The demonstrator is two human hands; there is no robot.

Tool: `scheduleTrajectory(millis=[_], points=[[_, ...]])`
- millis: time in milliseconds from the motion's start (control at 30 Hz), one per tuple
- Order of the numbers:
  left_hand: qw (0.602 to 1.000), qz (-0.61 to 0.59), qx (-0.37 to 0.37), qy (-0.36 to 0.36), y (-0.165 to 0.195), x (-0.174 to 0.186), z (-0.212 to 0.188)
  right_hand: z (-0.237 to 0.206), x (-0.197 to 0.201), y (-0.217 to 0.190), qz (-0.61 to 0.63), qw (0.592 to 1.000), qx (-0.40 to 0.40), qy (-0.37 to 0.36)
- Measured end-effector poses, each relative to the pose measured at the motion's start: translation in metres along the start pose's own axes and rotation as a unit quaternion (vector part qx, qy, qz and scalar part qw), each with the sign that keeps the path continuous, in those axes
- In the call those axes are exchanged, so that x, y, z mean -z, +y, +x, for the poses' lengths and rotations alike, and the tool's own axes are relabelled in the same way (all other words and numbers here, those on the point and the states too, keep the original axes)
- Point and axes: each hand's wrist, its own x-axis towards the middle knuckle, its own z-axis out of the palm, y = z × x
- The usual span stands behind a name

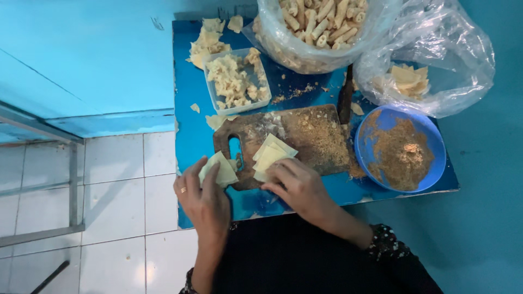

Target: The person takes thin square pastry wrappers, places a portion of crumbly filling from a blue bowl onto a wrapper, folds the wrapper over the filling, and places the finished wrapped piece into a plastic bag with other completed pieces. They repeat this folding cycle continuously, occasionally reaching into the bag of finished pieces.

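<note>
My left hand (202,197) holds a small stack of pale square dough wrappers (220,170) at the left end of a dark wooden cutting board (310,136). My right hand (297,184) rests its fingers on a second stack of wrappers (271,155) lying on the board. Brown crumbs are scattered over the board's right half. A ring shows on a finger of my left hand.
A blue bowl of brown crumb filling (400,148) stands right of the board. Behind are a clear plastic tub of dough scraps (235,80), a big plastic bag of rolled pieces (321,24), and another bag with wrappers (422,71). The small blue table (190,125) stands over white floor tiles.
</note>
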Motion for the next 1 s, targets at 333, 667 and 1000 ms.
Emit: scheduleTrajectory(millis=[333, 667, 1000], points=[[0.954, -0.095, -0.245, -0.143, 0.031, -0.038, -0.004, 0.065, 0.021, 0.053, -0.236, 0.97, -0.014, -0.051], [0.939, -0.106, -0.277, -0.175, 0.013, -0.051, 0.011, 0.059, 0.019, 0.063, -0.263, 0.962, 0.011, -0.069], [0.948, -0.13, -0.256, -0.138, 0.024, -0.041, -0.009, 0.041, 0.048, 0.056, -0.076, 0.991, -0.004, -0.112]])
